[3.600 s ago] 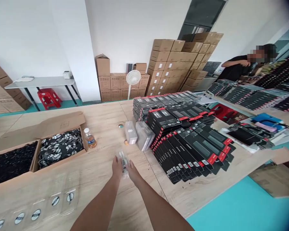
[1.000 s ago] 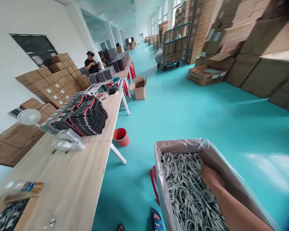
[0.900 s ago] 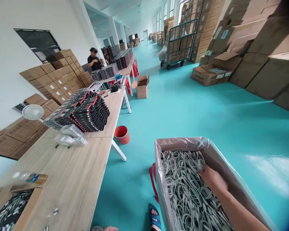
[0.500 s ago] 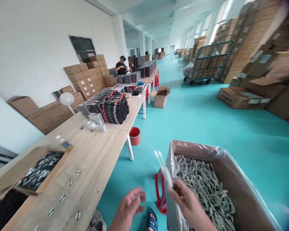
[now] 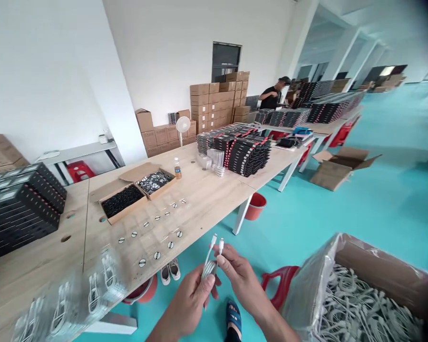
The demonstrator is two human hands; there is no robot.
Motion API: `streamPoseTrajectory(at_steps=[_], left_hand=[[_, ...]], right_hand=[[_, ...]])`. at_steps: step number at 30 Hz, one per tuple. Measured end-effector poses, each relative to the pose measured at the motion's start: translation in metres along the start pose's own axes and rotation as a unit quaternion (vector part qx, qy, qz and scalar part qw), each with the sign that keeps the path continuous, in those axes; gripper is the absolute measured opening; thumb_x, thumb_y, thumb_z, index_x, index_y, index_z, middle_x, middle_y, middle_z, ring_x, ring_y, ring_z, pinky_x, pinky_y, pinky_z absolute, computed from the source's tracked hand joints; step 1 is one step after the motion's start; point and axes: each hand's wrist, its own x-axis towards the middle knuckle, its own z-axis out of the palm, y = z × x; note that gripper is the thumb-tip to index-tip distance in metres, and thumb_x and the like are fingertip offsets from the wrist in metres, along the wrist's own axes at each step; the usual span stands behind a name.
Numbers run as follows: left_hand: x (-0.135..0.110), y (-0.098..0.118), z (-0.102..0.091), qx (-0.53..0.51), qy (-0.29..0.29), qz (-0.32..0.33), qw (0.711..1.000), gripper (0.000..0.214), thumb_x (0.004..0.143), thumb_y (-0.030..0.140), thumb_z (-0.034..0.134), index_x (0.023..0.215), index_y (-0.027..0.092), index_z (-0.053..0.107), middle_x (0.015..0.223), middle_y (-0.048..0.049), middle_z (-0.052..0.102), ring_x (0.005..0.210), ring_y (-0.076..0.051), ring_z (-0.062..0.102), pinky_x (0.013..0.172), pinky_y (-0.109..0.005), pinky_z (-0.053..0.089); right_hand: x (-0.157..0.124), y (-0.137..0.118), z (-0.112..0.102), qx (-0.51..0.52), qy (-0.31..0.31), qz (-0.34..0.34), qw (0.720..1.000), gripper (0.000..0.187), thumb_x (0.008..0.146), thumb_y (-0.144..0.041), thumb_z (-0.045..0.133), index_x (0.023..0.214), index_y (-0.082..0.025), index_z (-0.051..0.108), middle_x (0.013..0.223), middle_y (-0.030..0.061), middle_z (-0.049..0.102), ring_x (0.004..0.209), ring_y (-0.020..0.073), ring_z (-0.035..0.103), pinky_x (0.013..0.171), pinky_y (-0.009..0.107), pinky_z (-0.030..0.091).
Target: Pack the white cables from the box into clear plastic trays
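Observation:
A coiled white charging cable is between my two hands, its two plugs pointing up. My left hand is closed around the coil, thumb on top. With thumb and fingers, my right hand pinches the cable near the right-hand plug. To the right stands a plastic-lined carton full of loose white cables. Ahead on the wooden table lie clear packets with round black-and-white stickers. More packets with coiled cables stand at the table's near left edge.
Two open boxes of small black parts and a bottle are on the table. Stacked black boxes stand farther along. A red stool is beside the carton; a red bucket is under the table. A person stands behind.
My view has turned left toward the table. The cable has moved away from the carton, and my left hand, apart and open before, has closed on it.

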Motion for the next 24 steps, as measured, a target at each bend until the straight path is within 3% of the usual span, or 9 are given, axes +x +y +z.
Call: streamPoseTrajectory(at_steps=[3,6,10,16,20,24], left_hand=[[-0.008,-0.008,-0.005,-0.062,0.055,0.018,0.996,0.035,0.089,0.049,0.048,0.101,0.018,0.058,0.086,-0.0065,0.064,0.064,-0.013,0.056,0.053,-0.025,0.039],[-0.006,-0.016,-0.006,-0.169,0.11,0.015,0.979,0.034,0.084,0.047,0.059,0.101,0.019,0.051,0.092,-0.0083,0.066,0.07,-0.017,0.063,0.054,-0.026,0.043],[0.011,-0.024,0.004,-0.268,0.127,-0.033,0.955,0.033,0.08,0.046,0.064,0.091,0.018,0.052,0.09,-0.0097,0.068,0.067,-0.017,0.066,0.048,-0.022,0.042],[0.066,-0.038,0.029,-0.323,0.179,-0.091,0.925,0.036,0.078,0.049,0.065,0.082,0.014,0.055,0.083,-0.0107,0.068,0.063,-0.013,0.063,0.045,-0.018,0.038],[0.097,-0.04,0.045,-0.252,0.227,-0.075,0.938,0.038,0.079,0.052,0.063,0.094,0.019,0.053,0.086,-0.0073,0.065,0.065,-0.015,0.062,0.049,-0.022,0.041],[0.11,-0.036,0.055,-0.04,0.219,-0.002,0.975,0.031,0.082,0.046,0.06,0.102,0.023,0.055,0.095,-0.008,0.062,0.081,-0.02,0.059,0.062,-0.028,0.044]], right_hand=[[0.014,-0.005,0.015,0.051,-0.082,0.021,0.995,0.044,0.089,-0.056,0.046,0.081,-0.018,0.067,0.065,-0.0001,0.052,0.053,0.0128,0.05,0.053,0.026,0.045],[0.027,0.003,0.016,0.079,-0.065,0.039,0.994,0.042,0.086,-0.056,0.052,0.089,-0.017,0.067,0.064,-0.0009,0.053,0.05,0.0109,0.045,0.047,0.024,0.037],[0.048,0.013,-0.003,0.056,-0.043,0.033,0.997,0.039,0.084,-0.054,0.055,0.088,-0.018,0.068,0.058,-0.0037,0.047,0.05,0.0096,0.038,0.048,0.023,0.031],[0.077,0.024,-0.047,0.051,-0.019,0.028,0.998,0.04,0.079,-0.057,0.059,0.065,-0.019,0.063,0.053,-0.0022,0.053,0.052,0.013,0.045,0.053,0.027,0.038],[0.091,0.035,-0.074,0.063,-0.017,0.035,0.997,0.044,0.076,-0.056,0.064,0.051,-0.02,0.056,0.051,-0.0015,0.054,0.05,0.0133,0.047,0.052,0.027,0.039],[0.107,0.043,-0.094,0.084,0.023,0.071,0.994,0.044,0.075,-0.056,0.065,0.051,-0.02,0.057,0.049,-0.0005,0.055,0.048,0.0135,0.046,0.051,0.028,0.039]])
